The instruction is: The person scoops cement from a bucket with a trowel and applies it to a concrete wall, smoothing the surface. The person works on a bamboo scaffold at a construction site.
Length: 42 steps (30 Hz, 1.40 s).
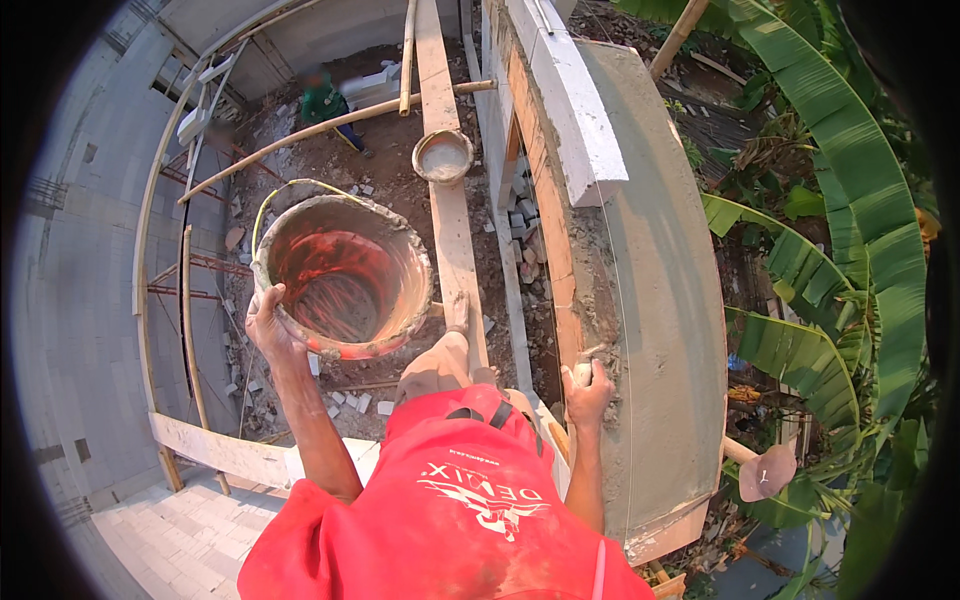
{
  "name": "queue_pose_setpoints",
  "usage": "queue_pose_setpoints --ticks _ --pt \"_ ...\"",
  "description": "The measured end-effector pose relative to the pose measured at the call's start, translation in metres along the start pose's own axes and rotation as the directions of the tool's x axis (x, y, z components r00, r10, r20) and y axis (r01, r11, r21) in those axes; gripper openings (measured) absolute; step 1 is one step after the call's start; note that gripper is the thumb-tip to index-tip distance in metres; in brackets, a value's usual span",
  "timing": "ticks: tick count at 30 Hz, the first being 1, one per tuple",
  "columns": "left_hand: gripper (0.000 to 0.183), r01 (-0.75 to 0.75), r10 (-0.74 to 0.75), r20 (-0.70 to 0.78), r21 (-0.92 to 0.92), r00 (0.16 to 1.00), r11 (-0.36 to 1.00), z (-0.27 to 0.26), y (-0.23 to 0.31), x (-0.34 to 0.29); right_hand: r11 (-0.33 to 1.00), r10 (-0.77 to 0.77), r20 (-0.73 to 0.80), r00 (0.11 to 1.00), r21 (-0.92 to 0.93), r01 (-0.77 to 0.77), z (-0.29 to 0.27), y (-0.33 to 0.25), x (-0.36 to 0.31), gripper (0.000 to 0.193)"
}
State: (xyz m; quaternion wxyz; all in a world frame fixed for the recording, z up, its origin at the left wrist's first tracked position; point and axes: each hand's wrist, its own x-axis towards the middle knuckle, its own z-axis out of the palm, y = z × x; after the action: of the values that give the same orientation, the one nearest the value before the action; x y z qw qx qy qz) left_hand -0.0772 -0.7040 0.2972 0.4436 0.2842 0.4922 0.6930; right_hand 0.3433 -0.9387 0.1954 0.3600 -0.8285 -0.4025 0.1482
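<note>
My left hand (268,322) grips the near-left rim of a mortar-crusted bucket (408,265). The bucket tilts so that its red inside shows, with grey residue on the bottom and a thin yellowish handle raised over the far rim. My right hand (590,397) is closed around the pale handle of a trowel (583,374) at the left edge of the wall top. Grey mortar clings beside it, and the blade is mostly hidden. Just ahead, a white block (565,110) lies along the wall, and a thin string runs past its near end.
My bare foot (457,315) rests on a narrow plank (455,235) high above rubble-strewn ground. Farther along it sits a smaller bucket (443,172) holding grey material. Bamboo poles (330,130) cross the left side. Below, a person (325,103) bends over. Banana leaves (850,150) crowd the right.
</note>
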Motion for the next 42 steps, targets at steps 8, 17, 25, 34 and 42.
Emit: queue_pose_setpoints --ticks 8,17,25,34,42 --pt "0.03 -0.052 0.037 0.13 0.113 0.991 0.992 0.055 -0.008 0.072 0.975 -0.032 0.261 0.965 0.219 -0.027 0.073 -0.076 0.097 0.034" --pt "0.02 0.058 -0.281 0.59 0.368 0.757 0.928 0.13 -0.003 0.154 0.897 -0.306 0.432 0.849 0.429 0.105 0.135 -0.263 0.281 0.03" --pt "0.018 0.002 -0.186 0.583 0.301 0.791 0.954 0.111 -0.018 0.21 0.743 -0.495 0.586 0.642 0.668 -0.038 0.226 -0.37 0.354 0.042" --pt "0.058 0.115 0.042 -0.174 0.792 0.984 0.6 0.027 -0.066 0.235 0.833 -0.495 0.833 0.249 0.536 -0.136 0.351 -0.413 0.393 0.037" --pt "0.051 0.805 -0.018 -0.906 0.366 0.423 0.468 -0.064 -0.15 0.101 0.921 -0.33 0.923 -0.197 0.36 0.147 0.608 -0.424 0.404 0.031"
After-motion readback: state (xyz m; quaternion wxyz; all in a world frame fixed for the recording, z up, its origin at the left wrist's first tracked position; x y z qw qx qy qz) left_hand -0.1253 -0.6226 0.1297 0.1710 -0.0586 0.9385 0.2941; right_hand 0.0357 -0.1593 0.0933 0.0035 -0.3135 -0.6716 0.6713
